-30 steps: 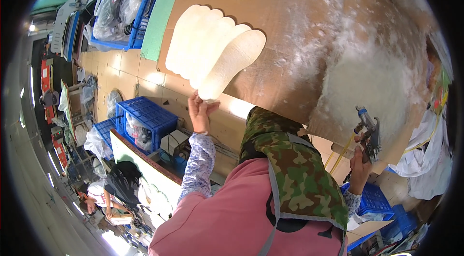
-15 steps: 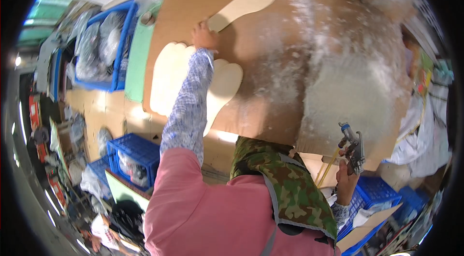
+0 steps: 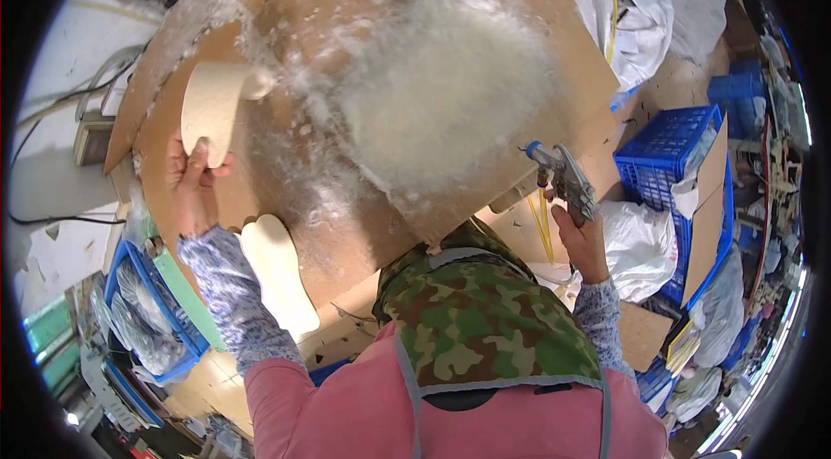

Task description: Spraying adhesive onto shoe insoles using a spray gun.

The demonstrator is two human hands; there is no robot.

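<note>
My left hand (image 3: 197,177) pinches a cream shoe insole (image 3: 214,108) by its near end. The insole is lifted and bent over the left part of a brown cardboard sheet (image 3: 346,238). Other insoles (image 3: 279,264) lie by my left forearm, overlapping, partly hidden by the sleeve. At the right, my right hand (image 3: 584,238) is wrapped round a metal spray gun (image 3: 567,182) with a blue fitting. A yellow hose (image 3: 543,225) hangs below it. The gun is held at the cardboard's right edge, near a pale, crusted patch (image 3: 441,87).
Blue crates (image 3: 662,156) with a cardboard flap stand at the right. White plastic bags (image 3: 636,247) lie beside them, and larger white sacks (image 3: 623,4) at the far right. A blue crate of bagged items (image 3: 151,312) is at the lower left, beside a green board (image 3: 186,294).
My left hand has lifted the insole off the cardboard and bent it. My view has swung to the right. The spray gun has come up closer to the cardboard edge.
</note>
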